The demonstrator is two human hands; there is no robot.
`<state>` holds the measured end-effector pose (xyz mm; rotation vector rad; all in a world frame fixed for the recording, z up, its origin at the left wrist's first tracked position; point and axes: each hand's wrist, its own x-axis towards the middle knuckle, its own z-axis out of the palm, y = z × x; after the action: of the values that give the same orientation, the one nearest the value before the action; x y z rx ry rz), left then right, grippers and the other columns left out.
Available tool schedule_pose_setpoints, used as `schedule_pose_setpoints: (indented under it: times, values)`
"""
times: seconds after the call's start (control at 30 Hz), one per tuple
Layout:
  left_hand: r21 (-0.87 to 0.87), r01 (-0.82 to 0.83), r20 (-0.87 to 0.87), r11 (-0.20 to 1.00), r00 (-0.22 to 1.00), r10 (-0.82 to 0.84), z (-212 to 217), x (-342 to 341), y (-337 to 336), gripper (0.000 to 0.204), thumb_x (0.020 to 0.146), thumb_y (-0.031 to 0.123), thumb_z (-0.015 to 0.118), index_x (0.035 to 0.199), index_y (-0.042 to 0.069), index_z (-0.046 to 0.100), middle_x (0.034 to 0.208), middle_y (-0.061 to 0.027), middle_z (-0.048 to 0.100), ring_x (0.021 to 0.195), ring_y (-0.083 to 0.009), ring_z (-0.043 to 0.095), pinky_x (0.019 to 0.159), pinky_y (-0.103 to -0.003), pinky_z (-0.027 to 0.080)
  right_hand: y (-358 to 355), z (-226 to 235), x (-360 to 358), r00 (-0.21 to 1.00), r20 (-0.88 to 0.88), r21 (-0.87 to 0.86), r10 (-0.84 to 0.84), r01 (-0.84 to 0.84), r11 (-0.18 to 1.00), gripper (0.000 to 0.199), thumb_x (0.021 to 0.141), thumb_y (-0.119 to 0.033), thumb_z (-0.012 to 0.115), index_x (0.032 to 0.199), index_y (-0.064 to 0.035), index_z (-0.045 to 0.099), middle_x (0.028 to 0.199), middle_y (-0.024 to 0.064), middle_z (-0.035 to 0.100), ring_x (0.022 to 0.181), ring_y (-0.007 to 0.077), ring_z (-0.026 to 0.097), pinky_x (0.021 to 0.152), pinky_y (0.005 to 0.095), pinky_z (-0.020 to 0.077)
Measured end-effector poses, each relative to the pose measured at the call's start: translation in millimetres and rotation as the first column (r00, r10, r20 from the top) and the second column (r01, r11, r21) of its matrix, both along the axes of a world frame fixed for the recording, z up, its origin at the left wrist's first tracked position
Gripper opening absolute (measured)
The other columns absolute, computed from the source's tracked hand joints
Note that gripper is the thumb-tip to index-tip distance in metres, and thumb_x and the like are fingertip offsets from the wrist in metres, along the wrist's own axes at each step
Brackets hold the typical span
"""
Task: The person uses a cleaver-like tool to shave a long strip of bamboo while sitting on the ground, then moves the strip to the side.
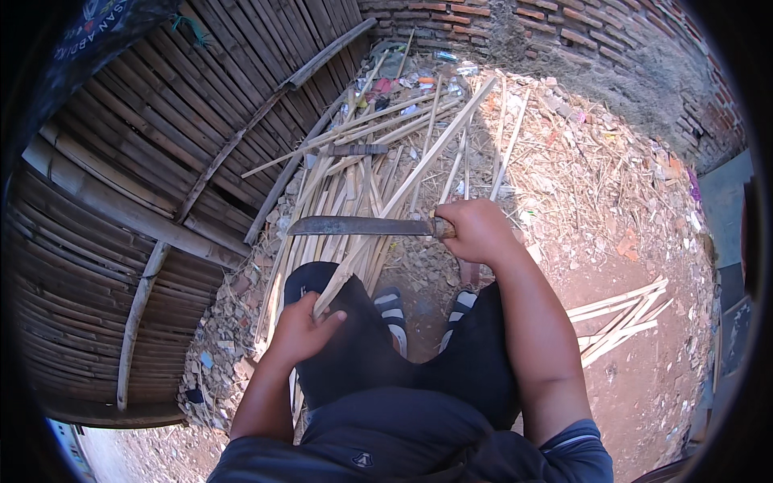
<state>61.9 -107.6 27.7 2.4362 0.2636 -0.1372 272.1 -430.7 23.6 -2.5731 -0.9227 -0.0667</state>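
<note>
My right hand (477, 231) is wrapped round the wooden handle of a machete (354, 226). Its long dark blade points left and lies across a pale bamboo strip (439, 157); whether the two touch I cannot tell. The strip's near end sits in my left hand (304, 332), beside my left knee, with the thumb stretched along it. From there the strip slants away, up and to the right. Under the blade, a bundle of split bamboo strips (324, 201) lies on the ground.
A second dark blade (358, 150) rests on the bamboo pile. To the right lies a smaller stack of strips (620, 310) on bare earth. A woven bamboo wall (153, 137) stands close on the left, a brick wall (580, 28) at the back. Rubble and dry shavings (580, 161) cover the ground.
</note>
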Motion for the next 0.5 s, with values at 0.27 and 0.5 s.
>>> schedule_pose_setpoints:
  times: [0.27,0.5]
  values:
    - [-0.002,0.015,0.032,1.0,0.999,-0.015,-18.8,7.4,2.5,0.041,0.092,0.035,0.086,0.094,0.0,0.065,0.07,-0.0093,0.064,0.065,-0.0211,0.066,0.065,-0.038,0.052,-26.5,-11.6,34.5,0.887,-0.235,0.053,-0.398,0.42,0.906,0.042,0.087,-0.032,0.083,0.123,-0.0104,0.076,0.106,0.0213,0.077,0.104,0.0434,0.073,0.09,0.0512,0.0584]
    - [0.043,0.02,-0.054,0.999,0.998,-0.018,-18.0,10.3,9.5,0.049,0.092,0.046,0.082,0.102,0.0,0.07,0.084,-0.021,0.075,0.086,-0.0429,0.076,0.077,-0.049,0.059,-8.4,-12.3,19.9,0.973,-0.149,0.06,-0.178,0.188,0.98,0.04,0.085,-0.032,0.083,0.119,-0.0104,0.076,0.101,0.0228,0.076,0.101,0.0437,0.073,0.088,0.0513,0.0584]
